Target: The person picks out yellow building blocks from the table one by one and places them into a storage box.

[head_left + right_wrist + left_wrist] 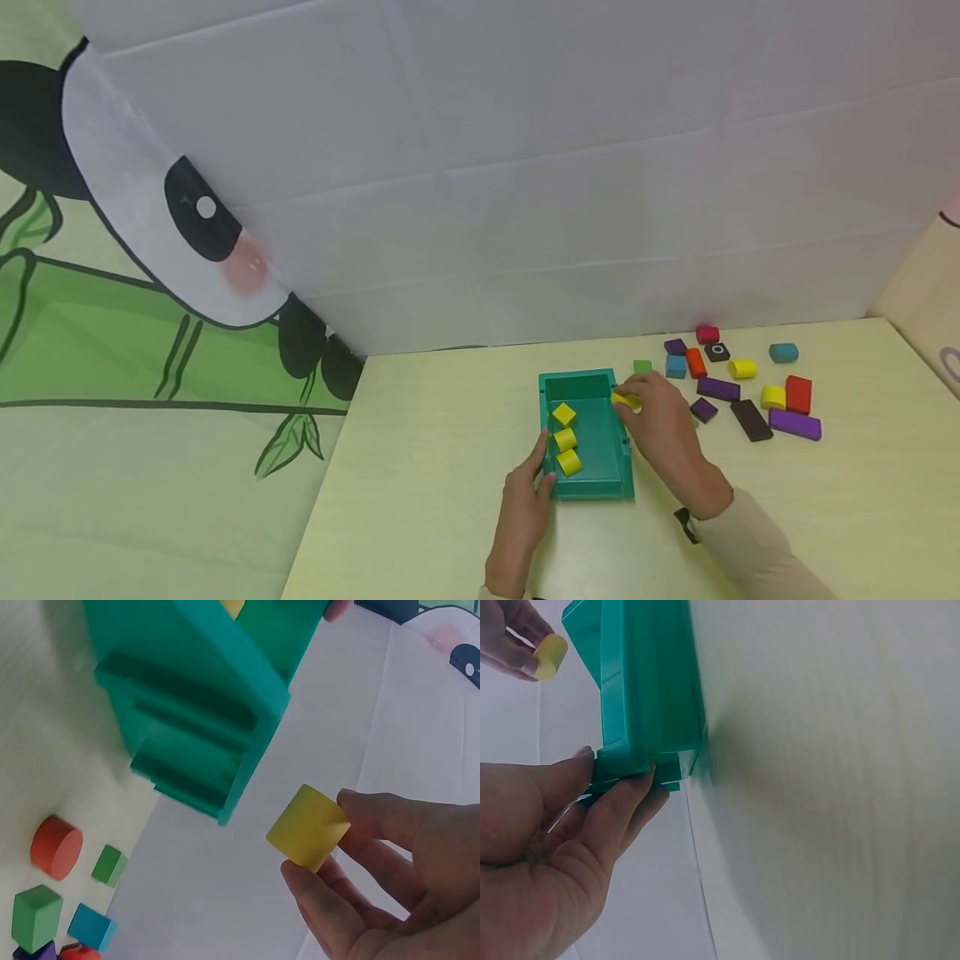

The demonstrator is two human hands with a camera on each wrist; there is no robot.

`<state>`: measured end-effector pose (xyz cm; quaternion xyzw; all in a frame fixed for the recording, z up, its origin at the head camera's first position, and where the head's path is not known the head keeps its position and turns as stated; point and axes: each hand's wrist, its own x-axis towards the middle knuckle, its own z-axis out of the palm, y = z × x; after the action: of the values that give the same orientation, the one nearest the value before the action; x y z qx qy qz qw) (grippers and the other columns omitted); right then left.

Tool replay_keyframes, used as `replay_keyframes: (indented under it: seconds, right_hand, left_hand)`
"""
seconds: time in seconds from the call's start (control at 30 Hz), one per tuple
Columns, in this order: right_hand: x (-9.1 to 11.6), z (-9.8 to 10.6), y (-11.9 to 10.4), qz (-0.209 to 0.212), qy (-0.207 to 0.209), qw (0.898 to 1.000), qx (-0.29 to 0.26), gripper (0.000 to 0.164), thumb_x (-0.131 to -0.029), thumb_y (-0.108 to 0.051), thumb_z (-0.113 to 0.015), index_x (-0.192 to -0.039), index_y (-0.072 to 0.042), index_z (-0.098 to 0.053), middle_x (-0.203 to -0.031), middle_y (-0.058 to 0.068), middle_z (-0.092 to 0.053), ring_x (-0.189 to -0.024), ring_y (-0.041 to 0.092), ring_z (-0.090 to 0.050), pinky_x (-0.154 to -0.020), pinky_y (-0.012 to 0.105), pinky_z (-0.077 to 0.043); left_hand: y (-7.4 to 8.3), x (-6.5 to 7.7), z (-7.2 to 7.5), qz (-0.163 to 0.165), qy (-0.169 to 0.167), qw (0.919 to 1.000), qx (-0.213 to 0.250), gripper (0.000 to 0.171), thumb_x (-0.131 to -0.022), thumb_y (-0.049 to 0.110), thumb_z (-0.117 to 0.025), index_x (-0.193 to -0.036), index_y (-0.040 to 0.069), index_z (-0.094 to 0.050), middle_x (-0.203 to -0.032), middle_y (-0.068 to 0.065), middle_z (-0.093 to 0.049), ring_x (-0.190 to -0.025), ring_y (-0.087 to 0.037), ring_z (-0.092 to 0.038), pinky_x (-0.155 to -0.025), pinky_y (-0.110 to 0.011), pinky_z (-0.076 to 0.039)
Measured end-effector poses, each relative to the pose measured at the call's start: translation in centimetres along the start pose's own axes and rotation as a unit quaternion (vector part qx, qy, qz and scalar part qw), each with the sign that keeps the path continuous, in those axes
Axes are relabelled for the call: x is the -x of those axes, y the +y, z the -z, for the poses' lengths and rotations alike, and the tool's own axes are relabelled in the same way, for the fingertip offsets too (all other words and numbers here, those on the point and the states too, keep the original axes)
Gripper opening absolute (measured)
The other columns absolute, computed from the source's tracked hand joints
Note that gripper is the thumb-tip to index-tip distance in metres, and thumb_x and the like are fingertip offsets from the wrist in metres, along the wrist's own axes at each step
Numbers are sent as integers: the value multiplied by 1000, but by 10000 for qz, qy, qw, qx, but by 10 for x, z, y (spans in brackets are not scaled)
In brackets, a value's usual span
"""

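Observation:
A teal-green plastic tray (591,490) lies on the table with three yellow blocks inside, along its left side; one is a yellow cube (565,415). My left hand (523,508) grips the tray's near left edge, thumb on one side of the wall and fingers on the other. Between the thumb and fingertips of my right hand (663,425) is a yellow cylinder (307,827), held up by the tray's right wall. In the left wrist view, the right hand (514,637) and its cylinder appear past the tray.
Loose coloured blocks lie right of the tray, among them a purple bar (795,424), a dark brown bar (752,420), a red block (798,394), a yellow cylinder (742,368) and a blue-green cylinder (783,352). A white cloth (525,208) hangs behind the table.

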<state>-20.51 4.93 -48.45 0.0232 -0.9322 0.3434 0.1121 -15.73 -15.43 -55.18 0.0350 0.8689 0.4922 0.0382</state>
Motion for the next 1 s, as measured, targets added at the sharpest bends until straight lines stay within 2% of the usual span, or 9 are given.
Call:
replay_keyframes:
  seconds: [0.43, 0.77, 1.0]
  right_hand:
    - [0, -28, -12, 153, -225, 9996, 31, 19, -77, -10, -72, -96, -6, -69, -100, 9, -57, -95, 27, -53, -81, 45, -52]
    - [-3, -43, -9, 240, -206, 9995, 10, 18, -77, -8, -72, -94, -5, -68, -97, 8, -57, -92, 25, -52, -83, 44, -51]
    - [-2, -51, -11, 405, -180, 9990, 20, 18, -75, -5, -73, -92, -3, -67, -93, 7, -58, -87, 23, -53, -79, 41, -53]
  left_hand:
    - [-2, -2, -1, -84, 3, 10000, 2, 66, -88, 4, -56, -141, 32, -27, -138, 9, -33, -122, -8, -31, -101, -36, -36]
    - [-2, -2, -2, -91, 29, 9999, -56, 66, -88, 4, -57, -141, 31, -28, -138, 8, -34, -122, -8, -31, -101, -37, -35]
    - [-3, -1, -2, -76, 41, 10000, -42, 65, -88, 5, -57, -140, 32, -28, -137, 8, -34, -122, -8, -31, -101, -37, -35]
